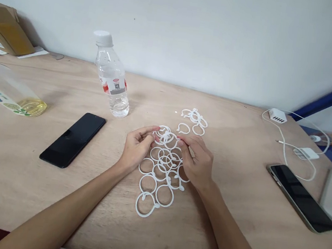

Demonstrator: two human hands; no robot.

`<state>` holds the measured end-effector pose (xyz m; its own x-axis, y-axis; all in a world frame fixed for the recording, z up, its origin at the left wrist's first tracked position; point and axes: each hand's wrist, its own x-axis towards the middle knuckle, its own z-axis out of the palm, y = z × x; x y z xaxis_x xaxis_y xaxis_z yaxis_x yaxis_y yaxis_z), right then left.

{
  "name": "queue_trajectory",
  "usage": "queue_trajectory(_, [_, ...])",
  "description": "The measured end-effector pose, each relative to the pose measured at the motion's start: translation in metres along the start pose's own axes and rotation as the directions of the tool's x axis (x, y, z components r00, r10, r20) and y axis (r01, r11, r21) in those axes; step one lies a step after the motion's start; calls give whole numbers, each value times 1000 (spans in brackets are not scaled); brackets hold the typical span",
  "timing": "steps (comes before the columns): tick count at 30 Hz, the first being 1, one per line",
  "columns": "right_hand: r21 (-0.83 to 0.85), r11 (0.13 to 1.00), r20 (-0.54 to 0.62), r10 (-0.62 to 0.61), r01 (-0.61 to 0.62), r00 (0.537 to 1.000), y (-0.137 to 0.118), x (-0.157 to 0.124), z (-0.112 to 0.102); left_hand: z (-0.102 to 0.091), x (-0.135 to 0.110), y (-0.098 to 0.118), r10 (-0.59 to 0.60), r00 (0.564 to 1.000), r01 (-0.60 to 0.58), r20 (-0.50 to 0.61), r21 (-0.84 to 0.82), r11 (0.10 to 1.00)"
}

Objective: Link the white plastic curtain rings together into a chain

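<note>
A pile of several white plastic rings (pixel 161 169) lies on the wooden table (pixel 222 206) in front of me. My left hand (pixel 136 147) pinches a ring at the far end of the pile with curled fingers. My right hand (pixel 197 162) rests on the pile's right side, its fingertips closed on the same cluster of rings (pixel 166 136). A smaller bunch of white rings (pixel 193 121) lies apart, further back and slightly right.
A clear water bottle (pixel 113 76) stands behind my left hand. A black phone (pixel 73 139) lies left, another phone (pixel 300 197) right. White charger and cable (pixel 278 115) at back right. An oil bottle (pixel 6 92) lies on its side and a cardboard box (pixel 5 27) sits far left.
</note>
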<state>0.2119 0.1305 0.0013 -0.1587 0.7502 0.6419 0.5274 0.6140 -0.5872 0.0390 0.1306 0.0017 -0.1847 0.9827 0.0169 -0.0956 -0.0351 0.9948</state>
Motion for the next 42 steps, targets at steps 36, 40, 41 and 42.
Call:
queue_trajectory(36, [422,780,108,462,-461,880,-18,-1,8,-5,-11,-2,445,825,-559,347,394,730])
queue_trajectory(40, [425,778,118,459,-463,881,-18,-3,8,-7,-10,-4,469,810,-579,351,352,736])
queue_trajectory(41, [426,776,120,460,-464,880,-18,-3,8,-7,-10,-4,470,810,-578,351,344,739])
queue_trajectory(42, [426,774,127,462,-468,878,-18,-3,8,-7,-10,-5,467,812,-575,351,338,746])
